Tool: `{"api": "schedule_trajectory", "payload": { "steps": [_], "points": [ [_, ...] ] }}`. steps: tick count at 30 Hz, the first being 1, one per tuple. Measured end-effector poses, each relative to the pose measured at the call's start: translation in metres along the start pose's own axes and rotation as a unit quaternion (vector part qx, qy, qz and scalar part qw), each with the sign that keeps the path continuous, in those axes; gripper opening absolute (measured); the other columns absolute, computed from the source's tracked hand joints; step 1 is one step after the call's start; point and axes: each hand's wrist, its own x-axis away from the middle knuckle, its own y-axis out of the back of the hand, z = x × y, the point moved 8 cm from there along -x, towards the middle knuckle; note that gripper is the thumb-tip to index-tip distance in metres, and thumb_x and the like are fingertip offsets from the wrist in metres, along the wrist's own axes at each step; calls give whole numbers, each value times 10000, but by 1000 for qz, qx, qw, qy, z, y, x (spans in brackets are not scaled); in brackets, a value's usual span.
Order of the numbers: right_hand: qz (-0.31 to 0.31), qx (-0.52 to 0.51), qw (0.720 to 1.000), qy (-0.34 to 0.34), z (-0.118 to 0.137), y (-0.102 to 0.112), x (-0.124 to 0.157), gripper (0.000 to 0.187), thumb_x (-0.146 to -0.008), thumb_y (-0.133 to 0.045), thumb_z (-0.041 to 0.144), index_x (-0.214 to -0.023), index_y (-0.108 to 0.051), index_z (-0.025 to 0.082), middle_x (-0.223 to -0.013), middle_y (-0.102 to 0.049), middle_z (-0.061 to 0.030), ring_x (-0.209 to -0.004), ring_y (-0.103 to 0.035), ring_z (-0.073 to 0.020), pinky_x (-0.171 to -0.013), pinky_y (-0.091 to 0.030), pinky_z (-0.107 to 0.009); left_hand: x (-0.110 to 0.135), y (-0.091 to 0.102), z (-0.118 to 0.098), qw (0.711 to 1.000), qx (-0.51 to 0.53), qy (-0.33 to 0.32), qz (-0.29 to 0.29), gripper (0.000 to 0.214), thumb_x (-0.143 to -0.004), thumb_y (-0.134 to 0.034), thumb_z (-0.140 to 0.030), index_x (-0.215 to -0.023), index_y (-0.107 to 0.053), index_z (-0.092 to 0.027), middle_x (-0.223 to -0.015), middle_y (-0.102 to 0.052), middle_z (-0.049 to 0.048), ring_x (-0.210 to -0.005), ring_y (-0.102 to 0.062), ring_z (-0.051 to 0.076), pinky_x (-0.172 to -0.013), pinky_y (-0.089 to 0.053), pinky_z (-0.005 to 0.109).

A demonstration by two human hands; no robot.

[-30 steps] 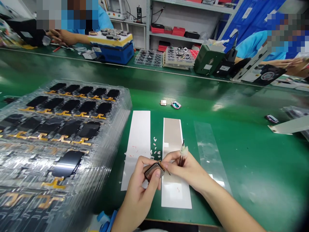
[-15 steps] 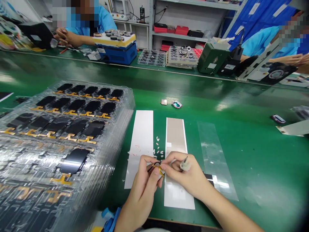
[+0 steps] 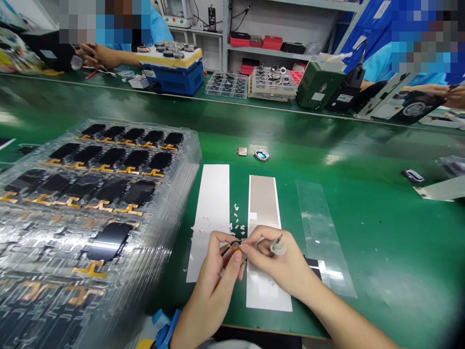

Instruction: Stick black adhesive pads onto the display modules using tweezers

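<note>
Turned since the earlier frame, the small dark rounded panel [image 3: 232, 249] now shows nearly edge-on between the hands, with a thin gold flex ribbon [image 3: 238, 248] across it.

Far left, at 10 o'clock from the hands, stacked clear plastic trays [image 3: 191, 150] rest on the glossy green worktop [image 3: 363, 271], carrying rows of black rounded display panels [image 3: 107, 241] with gold flex tails. Farther off at 11 o'clock, a co-worker's hand [image 3: 96, 54] lies near a blue machine with a yellow top [image 3: 170, 68].

The left hand [image 3: 209, 286], the nearer to the panel, is closed in a pinch and has hold of it at the fingertips, at the hand's 1 o'clock. The right hand [image 3: 281, 259] comes in from 3 o'clock, its forefinger and thumb at the panel's right end, while its curled fingers keep a slim dark tool with a white tuft [image 3: 277, 247] pointing toward 1 o'clock. The panel's long axis cannot be read exactly at this angle.

Beneath the hands lie a long white paper strip [image 3: 212, 208] and a tan sheet on white backing [image 3: 262, 196], with pale flecks [image 3: 236, 218] between them. Right of these lies a transparent film strip [image 3: 319, 228], and at far right, at 2 o'clock, another co-worker's hand [image 3: 454, 96] shows.
</note>
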Motion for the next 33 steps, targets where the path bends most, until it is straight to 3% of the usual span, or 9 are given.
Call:
{"api": "schedule_trajectory", "payload": {
  "steps": [8, 12, 16, 18, 21, 24, 28, 33],
  "points": [
    [11, -5, 1000, -7, -5, -2, 0, 224, -851, -690, 372, -725, -640, 195, -694, -692, -24, -627, -641, -156, -562, -502, -276, -1, -1, 2, 1000, -5, 1, 4, 174, -1049, -432, -411, -1019, -398, -242, -722, -463, -54, -619, -422, 117, -534, -344, 207],
    [8, 47, 998, 32, 10, 9, -4, 235, -891, -632, 369, -729, -657, 200, -709, -657, -6, -651, -597, -139, -612, -486, -271, -2, -1, -1, 1000, -23, -6, 5, 149, -1043, -448, -387, -1022, -395, -249, -728, -484, -51, -637, -462, 126, -545, -375, 207],
    [-94, 115, 981, 122, 36, 44, 18, 361, -1012, -456, 389, -798, -695, 226, -863, -644, -36, -881, -613, -174, -846, -495, -326, 0, -8, -11, 992, -113, -22, 57, 121, -1071, -363, -339, -1023, -431, -252, -806, -582, -15, -756, -586, 154, -688, -455, 265],
    [-159, 146, 965, 151, 38, 58, 41, 385, -1035, -421, 381, -806, -691, 230, -854, -615, -35, -842, -604, -162, -792, -501, -299, 3, -18, -18, 975, -185, -47, 117, 126, -1072, -353, -299, -1060, -471, -254, -933, -639, 22, -889, -635, 179, -791, -476, 304],
    [-226, 131, 954, 147, 20, 66, 73, 263, -1016, -496, 308, -825, -660, 231, -811, -582, -11, -707, -587, -123, -603, -496, -224, 10, -31, -24, 941, -269, -87, 185, 157, -1058, -371, -246, -1151, -496, -260, -1138, -660, 67, -1089, -639, 220, -911, -487, 356],
    [-253, 88, 956, 120, -6, 62, 91, 114, -978, -571, 240, -891, -644, 234, -886, -604, -22, -802, -633, -131, -657, -556, -209, 12, -37, -25, 923, -316, -108, 193, 165, -1055, -366, -232, -1166, -486, -250, -1207, -659, 104, -1135, -646, 244, -929, -516, 390],
    [-281, 67, 952, 98, -29, 57, 95, 50, -951, -613, 210, -948, -657, 234, -921, -629, -22, -752, -673, -107, -676, -585, -191, 10, -40, -21, 909, -353, -114, 192, 168, -1055, -341, -217, -1165, -463, -250, -1218, -657, 112, -1130, -662, 255, -911, -558, 424],
    [-298, 39, 950, 91, -38, 55, 92, 73, -938, -629, 226, -903, -693, 220, -879, -667, -24, -702, -728, -118, -691, -618, -210, 7, -41, -18, 896, -379, -114, 200, 190, -1053, -314, -208, -1182, -444, -257, -1236, -644, 97, -1118, -667, 256, -897, -584, 460]
  ]
}}
